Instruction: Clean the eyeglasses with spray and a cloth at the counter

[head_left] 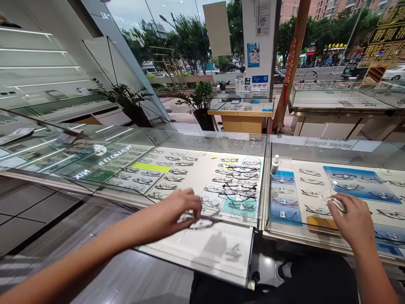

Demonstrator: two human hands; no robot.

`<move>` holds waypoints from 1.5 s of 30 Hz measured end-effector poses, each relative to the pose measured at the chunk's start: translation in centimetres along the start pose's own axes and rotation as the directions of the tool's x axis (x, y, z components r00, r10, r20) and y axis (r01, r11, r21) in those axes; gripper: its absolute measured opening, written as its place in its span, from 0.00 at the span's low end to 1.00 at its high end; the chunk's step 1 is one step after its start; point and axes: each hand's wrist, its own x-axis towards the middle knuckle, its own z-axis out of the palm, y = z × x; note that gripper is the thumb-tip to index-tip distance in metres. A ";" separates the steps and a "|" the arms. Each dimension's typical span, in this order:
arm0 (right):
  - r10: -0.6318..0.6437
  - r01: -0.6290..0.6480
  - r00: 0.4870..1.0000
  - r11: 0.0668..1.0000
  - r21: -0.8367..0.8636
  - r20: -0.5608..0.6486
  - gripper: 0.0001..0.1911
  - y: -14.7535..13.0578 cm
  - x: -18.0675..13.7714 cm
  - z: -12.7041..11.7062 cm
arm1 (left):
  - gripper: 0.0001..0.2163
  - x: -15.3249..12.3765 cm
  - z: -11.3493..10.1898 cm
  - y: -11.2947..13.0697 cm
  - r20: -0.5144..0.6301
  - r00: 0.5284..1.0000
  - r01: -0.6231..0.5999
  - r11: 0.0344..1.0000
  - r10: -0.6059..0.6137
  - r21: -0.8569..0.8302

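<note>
**1 pair of glasses (202,223) out of the rows, pinched in left hand (180,211)**

Partway, judging by layout. Done: other glasses (240,185) lying in rows in left display case (199,179), mid-frame, and in right display case (294,231), right of frame. Not done: held pair, lower centre of frame, over pulled-out drawer (177,249), not set down in any row. Cannot tell total count done or left.

Left hand: in from lower left corner, forearm slanting up to frame centre, back of hand up. Fingers curled, thumb underneath, nearly closed on the pair. Blurred, exact grip point unclear. Shadow (211,249) on drawer below, apart from the hand.

Right hand (354,215): in from lower right, forearm rising steeply, at right display case, by lower edge of large blue card (368,188). Half open, thumb and index finger curled toward each other around something thin and blurred. Cannot tell if gripped or only touched, or if part of a pair. Yellow-brown pad (321,223) just left of the thumb, a bit lower.
</note>
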 end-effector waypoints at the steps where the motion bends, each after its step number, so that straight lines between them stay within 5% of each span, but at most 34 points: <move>1: 0.009 -0.009 1.000 1.000 0.002 0.003 0.15 0.0 0.0 0.0 | 0.12 1.2 -1.5 0.5 -0.043 0.999 -0.025 0.999 0.026 0.029; 6: 0.041 -0.041 0.999 0.999 0.008 0.028 0.17 -0.2 0.4 0.0 | 0.15 10.8 -5.9 0.1 -0.224 0.961 -0.110 0.966 0.164 0.233; 13: 0.035 -0.036 0.998 0.999 0.022 0.042 0.15 -0.4 0.6 0.2 | 0.10 24.1 -4.5 -3.0 -0.302 0.931 -0.086 0.926 0.206 0.367; 18: 0.025 -0.026 0.999 1.000 0.014 0.025 0.14 -0.6 0.5 0.4 | 0.05 27.7 -2.7 -4.1 -0.301 0.930 -0.075 0.912 0.210 0.404; 24: 0.011 -0.011 1.000 1.000 0.003 0.009 0.15 -0.6 0.4 0.6 | 0.04 28.6 -1.7 -4.7 -0.275 0.937 -0.084 0.902 0.216 0.423; 33: 0.040 -0.041 0.999 0.999 0.018 0.019 0.16 -0.7 0.5 0.4 | 0.08 25.0 -2.8 -2.3 -0.336 0.922 -0.037 0.907 0.193 0.420; 38: 0.043 -0.043 0.999 0.999 0.018 -0.001 0.17 -0.8 0.3 0.3 | 0.08 15.1 -2.8 0.8 -0.425 0.869 -0.130 0.947 0.252 0.295; 45: -0.052 0.052 0.998 0.999 -0.008 -0.021 0.18 -0.7 0.1 0.3 | 0.12 0.2 3.0 3.9 -0.200 0.979 -0.057 0.998 0.050 -0.028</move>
